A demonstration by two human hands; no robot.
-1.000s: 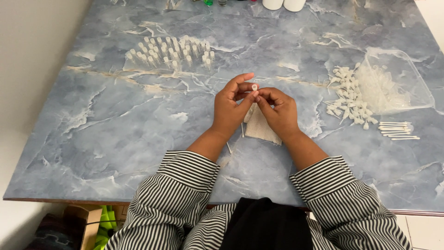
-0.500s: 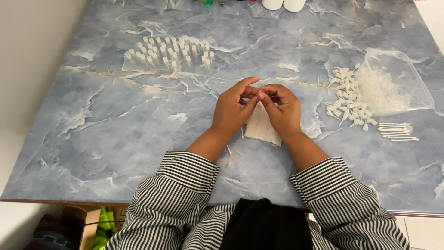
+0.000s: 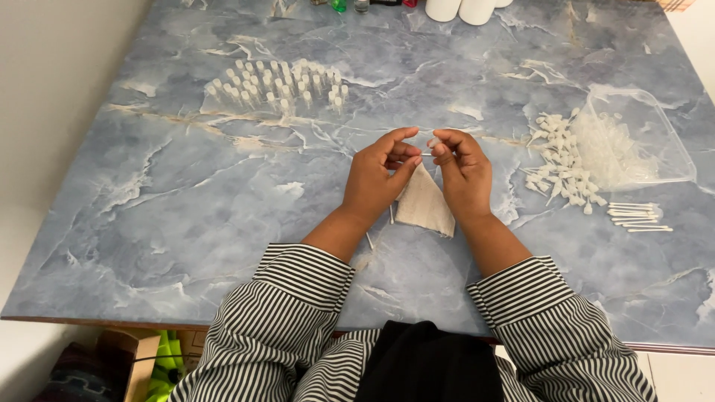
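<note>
My left hand (image 3: 380, 175) and my right hand (image 3: 463, 167) meet above the middle of the blue marble table (image 3: 149, 201). Between their fingertips they pinch a small white plastic piece with a thin stick (image 3: 430, 149). A beige cloth (image 3: 424, 201) lies on the table just under and between the two hands. One or two thin white sticks (image 3: 370, 240) lie on the table by my left wrist.
A cluster of small white vials (image 3: 279, 83) stands upright at the far left. At the right lie a clear plastic bag (image 3: 633, 141) of white parts, a loose heap of white caps (image 3: 558, 164) and a row of thin sticks (image 3: 637, 216). White containers (image 3: 462, 9) stand at the far edge.
My hands have stayed together over the cloth with only small finger movements; the left fingers have shifted slightly on the small piece.
</note>
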